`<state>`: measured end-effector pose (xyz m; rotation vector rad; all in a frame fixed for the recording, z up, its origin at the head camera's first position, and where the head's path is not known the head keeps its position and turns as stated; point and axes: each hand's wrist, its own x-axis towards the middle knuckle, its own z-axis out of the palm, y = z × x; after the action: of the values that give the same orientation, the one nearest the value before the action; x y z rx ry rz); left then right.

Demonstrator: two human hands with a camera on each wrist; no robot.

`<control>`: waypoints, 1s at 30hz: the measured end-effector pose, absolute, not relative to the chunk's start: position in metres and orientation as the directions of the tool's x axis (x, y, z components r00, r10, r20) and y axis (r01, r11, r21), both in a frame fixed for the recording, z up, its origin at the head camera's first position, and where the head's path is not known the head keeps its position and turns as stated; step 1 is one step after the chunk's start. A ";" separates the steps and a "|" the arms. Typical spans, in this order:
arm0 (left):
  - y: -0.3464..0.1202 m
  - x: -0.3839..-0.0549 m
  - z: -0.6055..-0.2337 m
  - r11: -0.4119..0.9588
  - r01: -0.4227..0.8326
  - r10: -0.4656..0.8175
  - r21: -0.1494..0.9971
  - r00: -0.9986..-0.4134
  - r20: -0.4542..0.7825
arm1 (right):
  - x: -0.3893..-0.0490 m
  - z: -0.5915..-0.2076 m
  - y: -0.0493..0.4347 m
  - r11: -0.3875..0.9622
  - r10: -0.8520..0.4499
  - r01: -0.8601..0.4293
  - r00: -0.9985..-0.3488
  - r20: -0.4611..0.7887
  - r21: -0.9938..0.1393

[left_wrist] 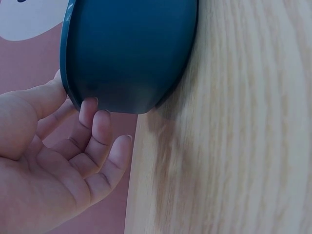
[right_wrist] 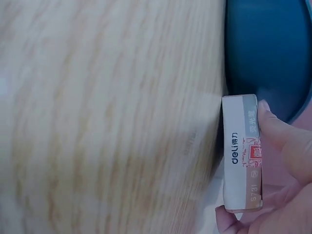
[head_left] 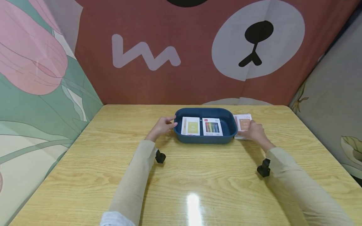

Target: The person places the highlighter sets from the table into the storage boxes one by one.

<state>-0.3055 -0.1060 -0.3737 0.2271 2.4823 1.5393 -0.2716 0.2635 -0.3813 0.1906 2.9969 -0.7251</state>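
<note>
A blue rectangular tray [head_left: 203, 140] stands toward the far side of the table. My left hand [head_left: 162, 126] is at its left end, and the left wrist view shows the thumb and fingertips about the tray's rim [left_wrist: 73, 92]. Inside the tray lie a white box with a yellow-green panel [head_left: 193, 126] and a white box picturing coloured pens [head_left: 212, 127], side by side. Just off the tray's right end, my right hand [head_left: 255, 133] grips a white highlighter box [right_wrist: 239, 156] with an orange-pink panel between thumb and fingers. Its printed narrow side faces the right wrist camera.
The wood-grain table [head_left: 181, 175] reaches a red cloth backdrop [head_left: 195, 81] with a cartoon face. Patterned cloth hangs at the left and right sides. A dark camera mount [head_left: 160, 156] sits on the left wrist, and another mount [head_left: 264, 168] on the right.
</note>
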 end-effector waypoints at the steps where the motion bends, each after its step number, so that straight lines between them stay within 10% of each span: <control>1: -0.106 -0.305 -0.374 0.442 0.017 0.239 0.897 -0.966 -0.100 | -0.272 -0.381 0.264 0.878 0.109 0.140 -0.990 -0.093 -0.458; 14: -0.107 -0.307 -0.376 0.435 0.022 0.240 0.900 -0.966 -0.092 | -0.272 -0.369 0.290 0.764 0.048 0.133 -0.988 -0.149 -0.632; 30: -0.106 -0.307 -0.374 0.447 0.011 0.230 0.894 -0.968 -0.103 | -0.272 -0.370 0.319 0.241 -0.106 0.305 -0.935 -0.337 -0.921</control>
<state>-0.3069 -0.1058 -0.3738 0.2102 2.4874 1.5352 -0.2715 0.3186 -0.3698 0.1835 2.1893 -1.7430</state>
